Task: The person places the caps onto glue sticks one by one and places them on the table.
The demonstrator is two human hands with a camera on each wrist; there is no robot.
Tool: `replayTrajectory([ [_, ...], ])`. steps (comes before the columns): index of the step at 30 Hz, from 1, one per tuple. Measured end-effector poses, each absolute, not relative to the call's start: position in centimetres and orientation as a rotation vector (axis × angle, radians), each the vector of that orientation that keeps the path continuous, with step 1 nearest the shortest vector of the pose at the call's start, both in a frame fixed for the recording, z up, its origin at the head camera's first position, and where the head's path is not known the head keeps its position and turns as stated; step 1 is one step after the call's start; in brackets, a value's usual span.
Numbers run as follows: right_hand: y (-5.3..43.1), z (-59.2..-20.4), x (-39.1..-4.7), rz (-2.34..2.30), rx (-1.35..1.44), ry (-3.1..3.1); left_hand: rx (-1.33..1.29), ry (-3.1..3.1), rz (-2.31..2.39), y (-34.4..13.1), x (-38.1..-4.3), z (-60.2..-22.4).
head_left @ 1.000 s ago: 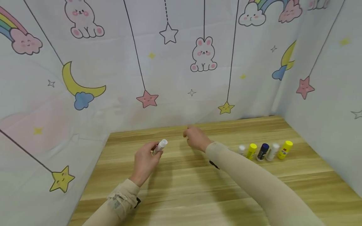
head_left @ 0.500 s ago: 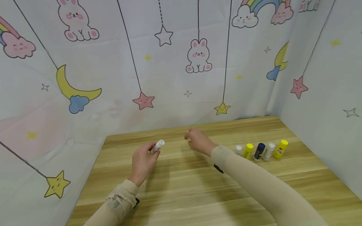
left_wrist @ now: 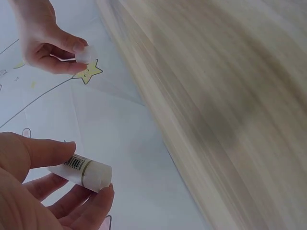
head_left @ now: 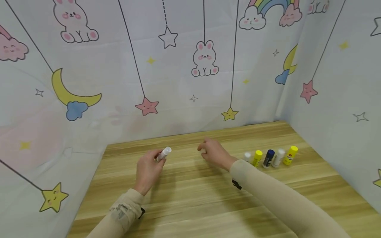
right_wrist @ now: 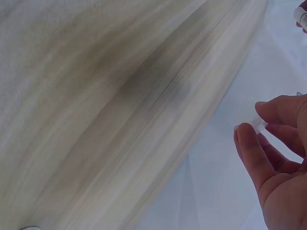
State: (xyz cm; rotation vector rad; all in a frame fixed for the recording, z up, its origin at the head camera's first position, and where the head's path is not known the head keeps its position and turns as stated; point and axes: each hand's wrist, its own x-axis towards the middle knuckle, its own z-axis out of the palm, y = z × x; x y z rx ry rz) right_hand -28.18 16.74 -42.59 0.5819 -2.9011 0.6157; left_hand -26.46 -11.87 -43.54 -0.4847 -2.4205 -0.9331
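My left hand (head_left: 146, 170) grips a white glue stick (head_left: 164, 153) over the left part of the table, its round end tilted up and to the right. The left wrist view shows a barcode and a thin gold band on the tube, held between thumb and fingers. Off to the right, apart from it, my right hand (head_left: 215, 152) pinches a small white translucent cap (left_wrist: 85, 54) between thumb and fingertips. In the head view the cap is hidden by that hand; the right wrist view shows a bit of it.
Several upright glue sticks stand in a row at the right: white (head_left: 247, 156), yellow (head_left: 257, 158), dark blue (head_left: 269, 158), another white one, and a taller yellow one (head_left: 290, 155). My right forearm partly covers the row's left end. A printed curtain (head_left: 178, 82) borders the wooden table (head_left: 184, 205).
My right hand has drawn to the right, away from the left hand. The left hand keeps its hold on the glue stick. The head view has turned slightly right.
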Motion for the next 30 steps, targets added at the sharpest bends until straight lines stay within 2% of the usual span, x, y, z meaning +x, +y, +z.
replayTrajectory([
  [30,16.4,-40.5,-24.6,0.996,0.521,-2.565,-0.625,-2.340,-0.856,-9.4,-26.5,-43.4],
])
